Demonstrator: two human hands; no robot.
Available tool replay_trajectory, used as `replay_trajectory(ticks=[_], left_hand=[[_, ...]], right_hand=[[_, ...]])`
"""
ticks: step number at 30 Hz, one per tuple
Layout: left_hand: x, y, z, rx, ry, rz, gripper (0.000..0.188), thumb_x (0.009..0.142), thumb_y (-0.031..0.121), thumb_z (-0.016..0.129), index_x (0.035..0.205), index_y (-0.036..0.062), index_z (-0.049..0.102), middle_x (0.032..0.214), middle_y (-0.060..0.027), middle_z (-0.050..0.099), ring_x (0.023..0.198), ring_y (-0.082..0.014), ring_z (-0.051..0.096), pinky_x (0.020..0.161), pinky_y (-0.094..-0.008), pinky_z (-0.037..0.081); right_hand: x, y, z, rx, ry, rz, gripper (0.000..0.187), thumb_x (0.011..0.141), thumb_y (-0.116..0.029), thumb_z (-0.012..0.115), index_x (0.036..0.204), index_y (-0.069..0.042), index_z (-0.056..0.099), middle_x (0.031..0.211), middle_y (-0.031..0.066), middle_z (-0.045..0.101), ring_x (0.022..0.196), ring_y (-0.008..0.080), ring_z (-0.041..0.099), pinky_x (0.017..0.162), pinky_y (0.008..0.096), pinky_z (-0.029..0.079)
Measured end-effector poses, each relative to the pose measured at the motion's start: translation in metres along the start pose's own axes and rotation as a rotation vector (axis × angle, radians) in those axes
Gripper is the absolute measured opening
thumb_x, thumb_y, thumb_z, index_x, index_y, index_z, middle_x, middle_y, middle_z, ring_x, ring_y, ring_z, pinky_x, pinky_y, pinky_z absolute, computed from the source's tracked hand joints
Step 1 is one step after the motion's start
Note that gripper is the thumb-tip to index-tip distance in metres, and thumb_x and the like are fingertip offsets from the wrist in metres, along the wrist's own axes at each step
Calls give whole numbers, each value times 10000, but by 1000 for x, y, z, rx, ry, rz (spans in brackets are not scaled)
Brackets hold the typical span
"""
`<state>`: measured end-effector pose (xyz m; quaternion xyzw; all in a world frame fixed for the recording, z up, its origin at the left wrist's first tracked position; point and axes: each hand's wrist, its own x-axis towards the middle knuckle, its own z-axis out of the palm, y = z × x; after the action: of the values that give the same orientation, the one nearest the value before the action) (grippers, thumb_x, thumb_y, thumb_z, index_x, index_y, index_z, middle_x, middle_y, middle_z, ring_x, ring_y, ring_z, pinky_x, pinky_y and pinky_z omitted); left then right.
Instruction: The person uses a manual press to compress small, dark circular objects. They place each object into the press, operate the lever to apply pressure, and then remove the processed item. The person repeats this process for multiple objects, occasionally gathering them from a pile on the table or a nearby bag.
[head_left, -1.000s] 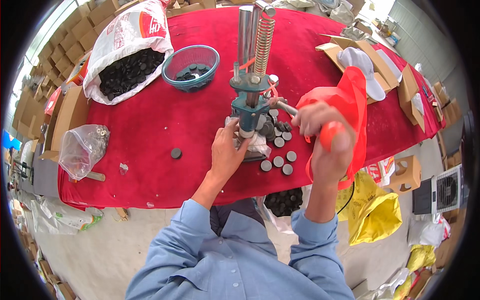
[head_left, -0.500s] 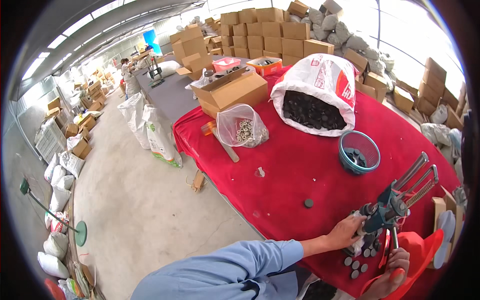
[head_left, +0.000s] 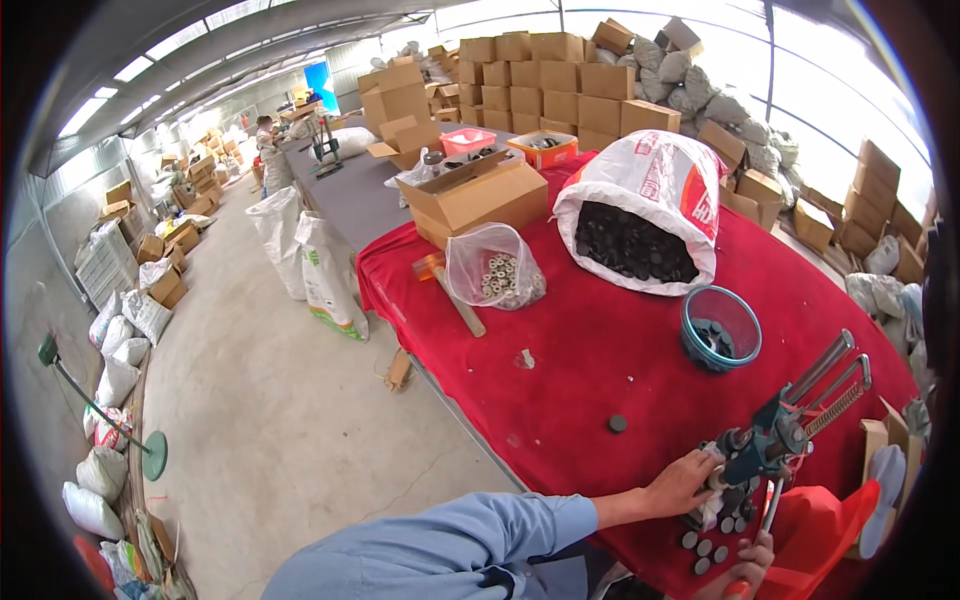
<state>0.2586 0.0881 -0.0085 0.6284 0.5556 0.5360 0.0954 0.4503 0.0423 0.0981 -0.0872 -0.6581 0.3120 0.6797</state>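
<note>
At the lower right of the red-covered table stands a teal hand press (head_left: 768,440) with metal rods and a coil spring. My left hand (head_left: 683,486) is at its working end, fingers bent together; whatever they pinch is hidden. A whitish scrap (head_left: 708,512) shows just below these fingers. Near the bottom edge, my right hand (head_left: 752,566) wraps around the press's metal lever (head_left: 771,508), whose orange end pokes out of the fist. Several dark round discs (head_left: 704,548) lie between the two hands, under the press. One more disc (head_left: 618,424) rests alone to the left.
Beyond the press stand a teal plastic basket (head_left: 722,330) of dark discs and a white sack (head_left: 640,205) spilling dark pieces. Farther left are a clear bag of rings (head_left: 497,268), a hammer (head_left: 452,295) and a cardboard box (head_left: 478,200). Red cloth or plastic (head_left: 822,525) lies right of my right hand.
My right hand has moved down and leftward, swinging the lever along. The left hand keeps its place at the press. The whole view has shifted slightly.
</note>
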Motion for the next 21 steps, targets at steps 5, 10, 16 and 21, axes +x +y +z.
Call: replay_trajectory(ticks=[5,10,16,21], left_hand=[[-7,-4,-49,168,31,47,458,824,109,774,1247,12,627,1265,-189,592,1165,-401,583,999,-499,492],[-35,-25,-128,599,107,-117,441,855,198,773,1254,51,658,1370,-180,545,1238,-377,536,1001,-515,473],[-75,-49,-158,733,43,-264,530,922,221,739,1418,91,606,1463,-169,500,1270,-366,510,1000,-535,483],[-70,-53,-155,642,7,-273,530,929,218,736,1432,104,610,1437,-128,548,1220,-333,547,980,-491,506]], right_hand=[[-35,9,-13,11,130,150,617,998,-617,589,922,-6,643,1076,220,669,1160,420,634,951,505,590],[-34,7,-14,34,163,126,607,997,-610,593,930,-8,643,1083,220,667,1176,418,625,957,503,593],[-34,9,-10,35,179,131,595,997,-601,597,940,-11,643,1091,218,665,1195,416,613,964,500,596],[-24,4,3,5,155,76,574,987,-580,616,945,-8,645,1092,215,664,1202,415,606,957,491,600]])
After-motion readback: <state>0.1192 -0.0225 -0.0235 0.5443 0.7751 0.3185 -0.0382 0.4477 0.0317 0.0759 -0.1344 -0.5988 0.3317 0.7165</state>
